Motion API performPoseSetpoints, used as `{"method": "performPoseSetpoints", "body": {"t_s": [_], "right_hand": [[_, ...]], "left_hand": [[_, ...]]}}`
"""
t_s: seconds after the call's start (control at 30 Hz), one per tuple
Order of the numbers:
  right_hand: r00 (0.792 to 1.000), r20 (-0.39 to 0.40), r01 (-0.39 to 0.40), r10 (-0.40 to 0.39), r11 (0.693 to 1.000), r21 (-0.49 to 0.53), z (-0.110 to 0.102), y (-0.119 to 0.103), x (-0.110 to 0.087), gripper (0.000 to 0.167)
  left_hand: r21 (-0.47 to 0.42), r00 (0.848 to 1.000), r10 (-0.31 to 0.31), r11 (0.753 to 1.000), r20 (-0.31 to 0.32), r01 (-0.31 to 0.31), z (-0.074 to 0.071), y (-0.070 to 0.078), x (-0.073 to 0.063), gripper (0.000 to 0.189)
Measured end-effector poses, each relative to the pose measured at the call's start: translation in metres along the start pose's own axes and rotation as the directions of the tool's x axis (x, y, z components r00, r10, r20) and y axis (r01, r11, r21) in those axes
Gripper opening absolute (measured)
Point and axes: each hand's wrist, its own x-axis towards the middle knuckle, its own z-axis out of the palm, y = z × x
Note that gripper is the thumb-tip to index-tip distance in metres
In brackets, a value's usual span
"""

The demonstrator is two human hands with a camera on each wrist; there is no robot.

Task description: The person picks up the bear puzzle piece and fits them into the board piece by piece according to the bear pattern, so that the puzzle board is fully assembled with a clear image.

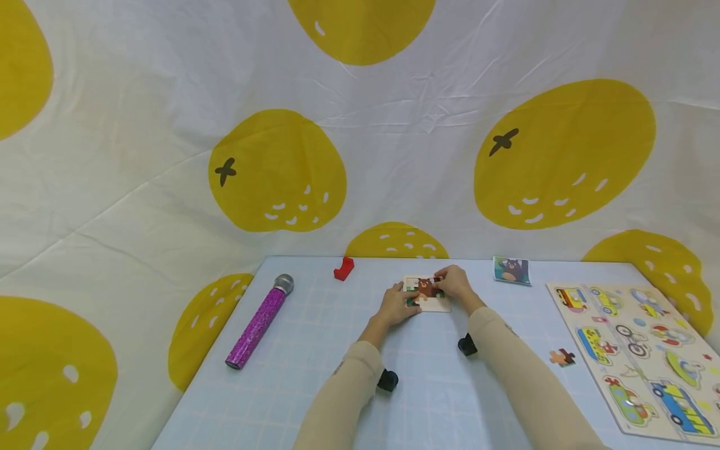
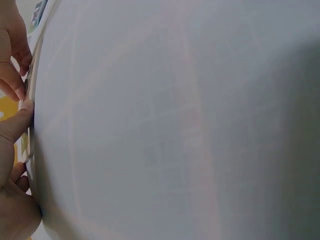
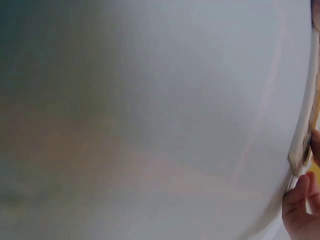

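Note:
A small wooden jigsaw puzzle (image 1: 433, 305) with a bear picture lies near the back of the table, in a pale frame. My left hand (image 1: 395, 306) holds its left side, thumb over the lower left part of the picture and fingers along the frame's edge. From the upper right, my right hand (image 1: 454, 284) pinches a puzzle piece at the picture's right side; its fingers hide most of that piece. Only the edge of the frame (image 3: 296, 155) shows in the right wrist view.
A bear picture card (image 1: 512, 270) lies to the back right. Two joined-looking loose puzzle pieces (image 1: 562, 357) sit beside a large vehicle puzzle board (image 1: 613, 381). On the left are a glittery purple microphone (image 1: 257, 326) and a red curved block (image 1: 344, 269). A patterned curtain (image 1: 394, 175) hangs behind.

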Motion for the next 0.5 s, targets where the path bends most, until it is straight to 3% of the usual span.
{"method": "performPoseSetpoints", "body": {"t_s": [0.1,0.23,0.5], "right_hand": [[0.998,0.009,0.066,-0.065,0.996,-0.052,0.0,0.0,-0.002,0.021],[0.984,0.09,0.171,-0.156,0.963,-0.21,-0.002,-0.003,-0.007,0.02],[0.949,0.292,0.236,-0.12,0.884,-0.404,-0.006,-0.013,-0.016,0.033]], "left_hand": [[0.008,1.0,0.0,1.0,-0.002,0.0,0.001,-0.001,0.002,0.046],[0.024,1.0,-0.002,1.0,-0.005,0.002,0.003,-0.002,0.004,0.047],[0.019,1.0,-0.014,1.0,0.008,0.014,0.001,-0.001,0.002,0.048]]}}
